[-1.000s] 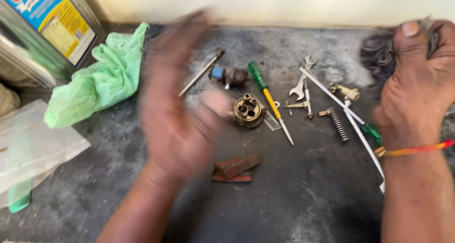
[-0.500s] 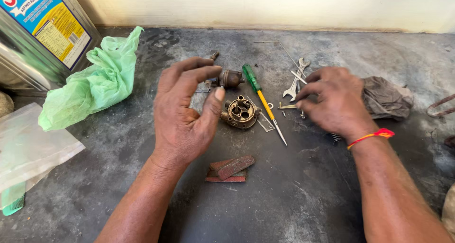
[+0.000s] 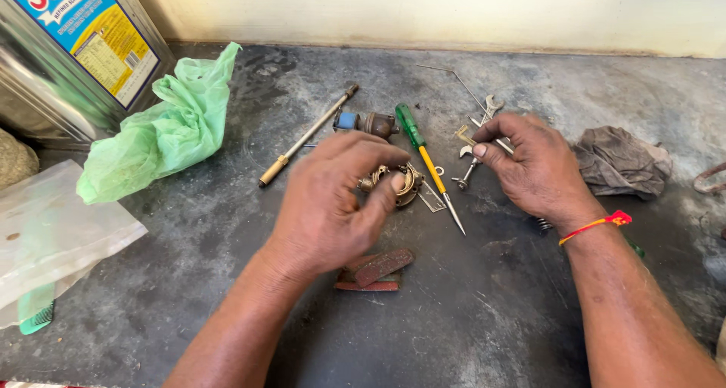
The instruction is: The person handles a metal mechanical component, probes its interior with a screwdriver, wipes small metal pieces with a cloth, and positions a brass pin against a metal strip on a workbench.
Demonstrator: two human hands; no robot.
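The left hand (image 3: 329, 203) is positioned over the middle of the dark grey, stained bench (image 3: 227, 229). Its grip is closed around a round brass-coloured metal part with several bores (image 3: 399, 182), which is pinched between the thumb and the curled fingers, just above or on the bench; contact with the bench cannot be determined. The right hand (image 3: 533, 169) is placed to the right, well apart from the left. Its thumb and forefinger are brought together over a small silver open-ended spanner (image 3: 466, 170); whether the spanner is actually gripped cannot be told. A green-handled screwdriver with a yellow shank (image 3: 423, 155) is laid between the two hands, just beside the brass part. A long brass-tipped rod (image 3: 306, 137) and a crumpled green plastic bag (image 3: 162, 131) are located to the left. A grey rag (image 3: 620, 161) is located to the right.
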